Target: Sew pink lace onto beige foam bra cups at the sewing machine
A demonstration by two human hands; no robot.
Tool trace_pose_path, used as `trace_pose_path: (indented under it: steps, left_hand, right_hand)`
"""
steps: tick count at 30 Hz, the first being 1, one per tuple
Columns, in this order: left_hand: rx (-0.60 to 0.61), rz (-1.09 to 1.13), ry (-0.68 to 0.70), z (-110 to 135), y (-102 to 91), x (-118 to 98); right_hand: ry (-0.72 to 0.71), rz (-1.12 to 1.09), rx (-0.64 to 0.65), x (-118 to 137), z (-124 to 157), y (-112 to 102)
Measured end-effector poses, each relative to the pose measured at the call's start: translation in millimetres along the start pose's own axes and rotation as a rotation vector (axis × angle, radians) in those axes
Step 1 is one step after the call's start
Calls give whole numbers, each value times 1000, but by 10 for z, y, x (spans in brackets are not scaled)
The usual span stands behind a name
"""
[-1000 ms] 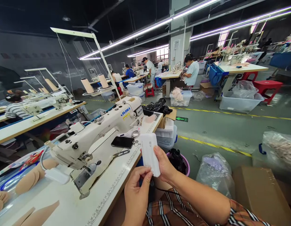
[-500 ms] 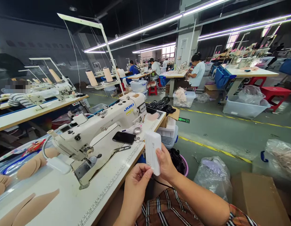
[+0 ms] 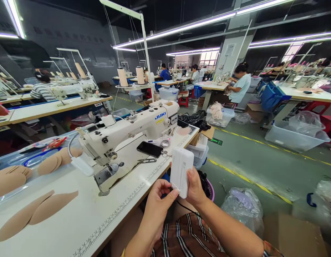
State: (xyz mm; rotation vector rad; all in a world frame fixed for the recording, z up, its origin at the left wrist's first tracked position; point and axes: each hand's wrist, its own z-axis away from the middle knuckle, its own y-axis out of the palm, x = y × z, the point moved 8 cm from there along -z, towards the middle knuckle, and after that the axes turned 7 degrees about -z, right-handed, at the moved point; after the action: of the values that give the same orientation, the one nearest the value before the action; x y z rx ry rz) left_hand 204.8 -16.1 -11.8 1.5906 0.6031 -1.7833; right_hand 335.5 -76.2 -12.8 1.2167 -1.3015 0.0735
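White device (image 3: 182,171) — smooth, rounded oblong, in right hand (image 3: 195,189)

Passing room along front edge of white, ruler-marked worktop (image 3: 122,203); inward, white metal sewing machine (image 3: 146,124) and black rectangular phone (image 3: 149,149) obstruct. White boxy device (image 3: 180,175) fills gap between left hand (image 3: 158,205) and right hand (image 3: 196,188).

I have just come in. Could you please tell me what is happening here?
A person beside a sewing machine holds a white device in the right hand. The left hand has its thumb and fingers at the device's lower end; what they pinch, if anything, is too small to tell. A phone, snips and beige pieces lie on the table, apart from both hands.
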Motion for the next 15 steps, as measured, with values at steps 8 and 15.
trace_pose_path:
  steps: [8,15]
  left_hand:
    - [230,298,-210,70,242,141]
    - [167,240,-82,55,220,56]
  right_hand:
    - [97,-85,-10,-116,38,5]
    - [79,-69,4,-159,43,-67]
